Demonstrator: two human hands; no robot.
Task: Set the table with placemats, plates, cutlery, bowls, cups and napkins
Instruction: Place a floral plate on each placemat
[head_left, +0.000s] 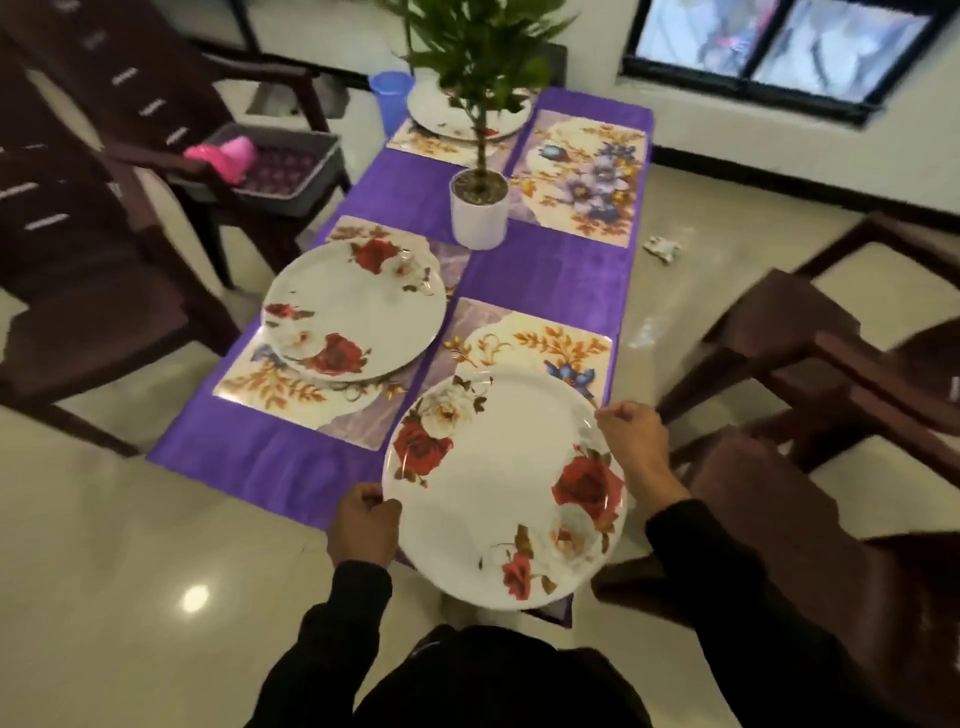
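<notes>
A white plate with red roses (509, 483) hangs over the near end of the purple-clothed table (291, 467). My left hand (366, 525) grips its left rim and my right hand (634, 441) grips its right rim. Part of the plate covers the near right floral placemat (540, 343). A second rose plate (358, 312) lies on the near left placemat (275, 387). A third plate (441, 111) lies on the far left placemat (415, 140), partly hidden by the plant. The far right placemat (582, 176) bears nothing.
A potted plant in a white pot (479, 210) stands mid-table. A grey crate (280, 166) with a pink item (223, 156) sits on the left chair. A blue cup (392, 98) stands at the far left. Dark wooden chairs (831, 338) flank both sides. Crumpled paper (662, 248) lies on the floor.
</notes>
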